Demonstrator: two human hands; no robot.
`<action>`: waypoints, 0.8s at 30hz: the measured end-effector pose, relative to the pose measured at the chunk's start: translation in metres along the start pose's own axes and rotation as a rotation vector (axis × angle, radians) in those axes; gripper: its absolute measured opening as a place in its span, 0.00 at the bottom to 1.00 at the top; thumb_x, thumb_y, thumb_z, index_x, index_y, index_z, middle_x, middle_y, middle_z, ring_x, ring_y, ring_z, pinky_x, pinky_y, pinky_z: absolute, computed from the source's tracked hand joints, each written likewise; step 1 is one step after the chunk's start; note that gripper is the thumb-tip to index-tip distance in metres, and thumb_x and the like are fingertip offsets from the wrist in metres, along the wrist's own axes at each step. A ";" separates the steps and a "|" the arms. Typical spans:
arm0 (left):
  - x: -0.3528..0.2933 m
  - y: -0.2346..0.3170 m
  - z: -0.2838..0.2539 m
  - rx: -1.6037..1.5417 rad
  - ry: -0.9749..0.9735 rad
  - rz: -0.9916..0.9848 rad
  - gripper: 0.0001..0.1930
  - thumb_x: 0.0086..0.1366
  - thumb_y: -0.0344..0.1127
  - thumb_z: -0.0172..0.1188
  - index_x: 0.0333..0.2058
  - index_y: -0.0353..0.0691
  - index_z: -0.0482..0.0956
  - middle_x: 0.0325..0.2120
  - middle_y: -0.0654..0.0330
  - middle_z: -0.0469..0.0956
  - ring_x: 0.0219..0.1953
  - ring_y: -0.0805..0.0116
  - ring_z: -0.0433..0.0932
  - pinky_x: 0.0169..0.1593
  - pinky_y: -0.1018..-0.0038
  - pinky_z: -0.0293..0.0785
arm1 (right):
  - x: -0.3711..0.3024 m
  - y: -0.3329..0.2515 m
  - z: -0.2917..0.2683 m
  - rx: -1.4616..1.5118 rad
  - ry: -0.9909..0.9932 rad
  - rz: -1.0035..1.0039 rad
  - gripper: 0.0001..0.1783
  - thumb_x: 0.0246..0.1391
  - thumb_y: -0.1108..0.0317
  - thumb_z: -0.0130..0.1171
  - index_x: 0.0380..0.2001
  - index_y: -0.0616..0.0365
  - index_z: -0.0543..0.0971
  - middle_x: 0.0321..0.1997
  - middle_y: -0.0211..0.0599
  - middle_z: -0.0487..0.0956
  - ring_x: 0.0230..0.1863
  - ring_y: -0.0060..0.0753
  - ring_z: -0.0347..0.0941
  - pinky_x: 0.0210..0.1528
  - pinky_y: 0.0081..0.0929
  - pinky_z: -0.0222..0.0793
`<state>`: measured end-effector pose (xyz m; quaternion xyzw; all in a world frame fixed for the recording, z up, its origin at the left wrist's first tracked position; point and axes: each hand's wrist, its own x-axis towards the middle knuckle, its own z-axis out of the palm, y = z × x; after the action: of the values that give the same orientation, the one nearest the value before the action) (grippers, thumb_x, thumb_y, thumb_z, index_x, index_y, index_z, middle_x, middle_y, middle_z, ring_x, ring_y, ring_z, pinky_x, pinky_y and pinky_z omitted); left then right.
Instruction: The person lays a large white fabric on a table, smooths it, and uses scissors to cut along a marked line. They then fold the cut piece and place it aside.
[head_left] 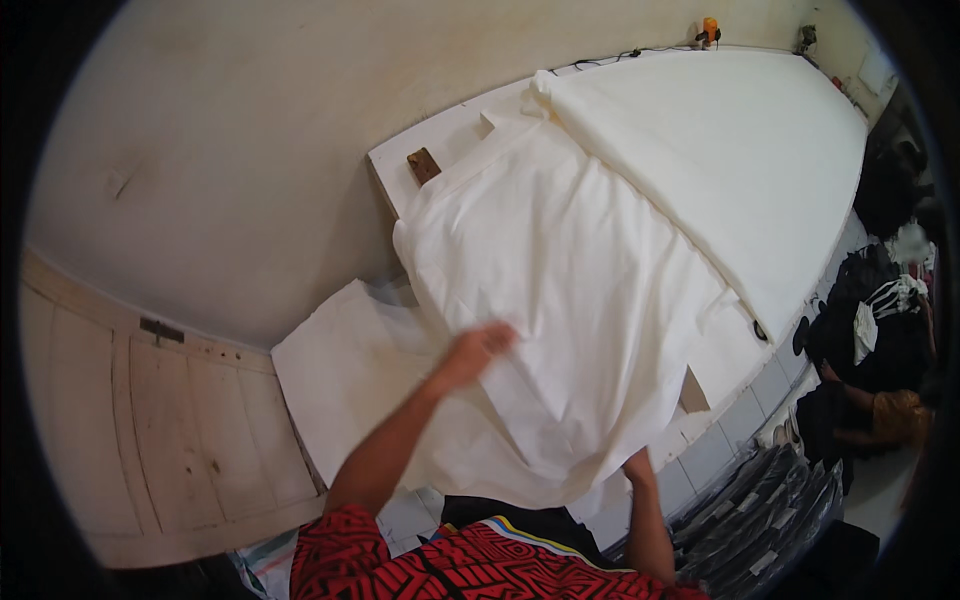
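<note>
Fabric (560, 250) seems mid-straightening; left hand (478, 357) blurred, right hand (637, 466) half-hidden, I can't tell either grip; smoothing is probably needed next.

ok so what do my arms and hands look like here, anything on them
The left sleeve is short, red with black geometric patterning. Both forearms are bare, with no watch or bracelet visible. No glove shows on the left hand, which is blurred, or the right hand, partly hidden.
</note>
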<state>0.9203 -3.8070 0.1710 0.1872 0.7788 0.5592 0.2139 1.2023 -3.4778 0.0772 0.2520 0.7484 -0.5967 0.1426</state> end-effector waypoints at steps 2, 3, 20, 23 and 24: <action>0.102 -0.057 -0.101 -0.129 0.380 0.066 0.15 0.76 0.25 0.56 0.58 0.35 0.83 0.43 0.62 0.88 0.40 0.72 0.84 0.49 0.72 0.80 | -0.009 -0.014 -0.018 0.912 0.025 -0.029 0.40 0.76 0.44 0.52 0.77 0.61 0.63 0.79 0.44 0.68 0.80 0.52 0.61 0.83 0.47 0.53; 0.150 -0.083 -0.147 0.062 0.577 0.078 0.16 0.76 0.28 0.58 0.59 0.35 0.82 0.43 0.57 0.89 0.42 0.64 0.86 0.51 0.68 0.81 | -0.008 -0.027 -0.023 1.217 0.001 -0.039 0.41 0.75 0.42 0.53 0.78 0.61 0.62 0.78 0.44 0.69 0.78 0.52 0.63 0.81 0.48 0.56; 0.273 -0.029 -0.549 -0.053 0.555 0.121 0.24 0.76 0.44 0.65 0.60 0.29 0.79 0.52 0.58 0.83 0.53 0.70 0.79 0.60 0.71 0.72 | -0.060 -0.163 -0.008 0.972 0.767 -0.351 0.39 0.49 0.70 0.68 0.67 0.67 0.72 0.58 0.44 0.84 0.56 0.44 0.84 0.63 0.46 0.80; 0.204 -0.045 -0.594 -0.381 0.664 0.099 0.23 0.78 0.46 0.62 0.58 0.29 0.80 0.50 0.57 0.84 0.52 0.66 0.81 0.61 0.68 0.73 | -0.129 -0.137 0.062 1.016 0.689 -0.106 0.52 0.40 0.79 0.74 0.72 0.66 0.67 0.68 0.46 0.78 0.66 0.52 0.77 0.68 0.52 0.76; 0.179 -0.056 -0.604 -0.384 0.642 0.086 0.23 0.79 0.46 0.62 0.57 0.28 0.80 0.48 0.58 0.84 0.51 0.65 0.82 0.61 0.67 0.74 | -0.145 -0.129 0.083 0.990 0.652 0.085 0.53 0.37 0.81 0.75 0.72 0.66 0.68 0.69 0.47 0.78 0.67 0.54 0.76 0.69 0.53 0.76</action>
<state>0.4394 -4.2064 0.2668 -0.0084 0.6787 0.7335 -0.0338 1.2448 -3.6090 0.2372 0.4884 0.3758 -0.7604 -0.2052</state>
